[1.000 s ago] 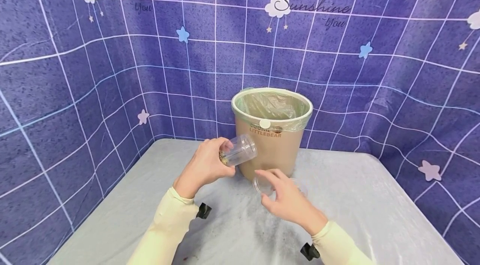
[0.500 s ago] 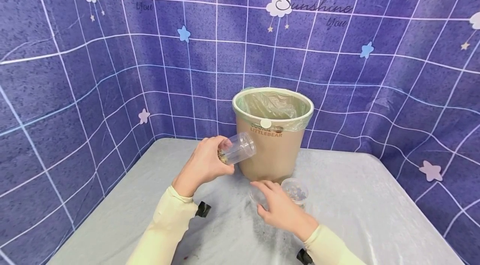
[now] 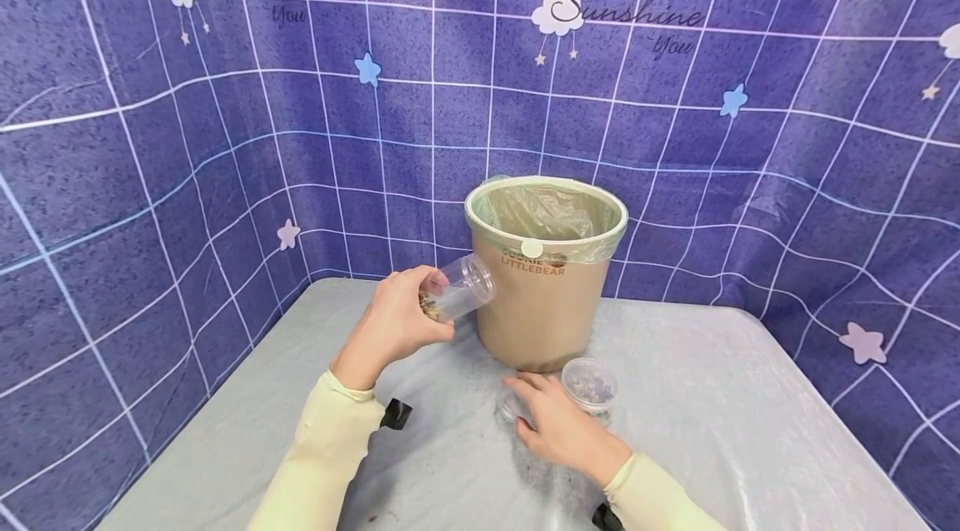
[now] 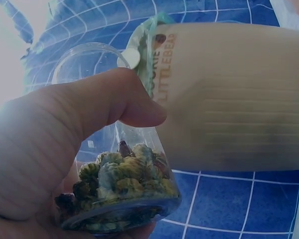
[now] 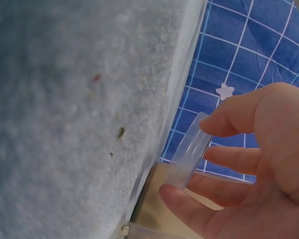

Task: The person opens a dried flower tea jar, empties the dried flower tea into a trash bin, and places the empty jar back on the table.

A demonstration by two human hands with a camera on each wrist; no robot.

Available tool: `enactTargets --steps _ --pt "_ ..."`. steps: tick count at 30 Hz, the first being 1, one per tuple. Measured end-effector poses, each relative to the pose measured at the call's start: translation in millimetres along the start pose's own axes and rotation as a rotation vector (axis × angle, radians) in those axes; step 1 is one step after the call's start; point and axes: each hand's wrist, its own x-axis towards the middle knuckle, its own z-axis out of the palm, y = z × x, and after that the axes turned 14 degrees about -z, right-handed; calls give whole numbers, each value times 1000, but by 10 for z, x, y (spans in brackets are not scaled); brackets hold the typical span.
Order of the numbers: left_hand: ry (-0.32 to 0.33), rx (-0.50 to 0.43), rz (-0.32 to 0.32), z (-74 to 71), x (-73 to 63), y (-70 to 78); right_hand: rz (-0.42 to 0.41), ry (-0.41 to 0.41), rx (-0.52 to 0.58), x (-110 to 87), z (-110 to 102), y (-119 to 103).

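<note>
My left hand (image 3: 390,318) grips a clear plastic jar (image 3: 467,288), tilted with its open mouth toward the tan trash bin (image 3: 536,318). Dried greenish-yellow flower buds (image 4: 127,174) are heaped at the jar's bottom, below my thumb in the left wrist view. Low over the table, in front of the bin, my right hand (image 3: 566,427) holds a clear round lid (image 5: 189,152) by its edge between thumb and fingers. In the head view the fingers partly cover that lid. Just beyond the right hand stands a second clear container (image 3: 590,381) with pale and bluish bits inside.
A translucent bag (image 3: 555,210) lines the bin, folded over its pale rim. Grey cloth covers the table (image 3: 697,414), with small crumbs (image 5: 121,132) scattered on it. A blue-purple grid curtain (image 3: 420,122) encloses the back and sides.
The right hand has lowered the lid toward the table and shifted slightly left, uncovering the second container. My left hand has drawn the tilted jar a little left and up.
</note>
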Motion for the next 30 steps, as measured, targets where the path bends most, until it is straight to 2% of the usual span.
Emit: enactTargets --steps 5,13,30 --pt "-12 -6 -32 -36 17 -52 4 -6 9 -11 1 0" --pt "-9 -1 -43 -51 36 -98 -10 -25 -16 -22 17 19" --pt "-26 -3 -60 -46 36 -96 20 -98 7 -22 8 18"
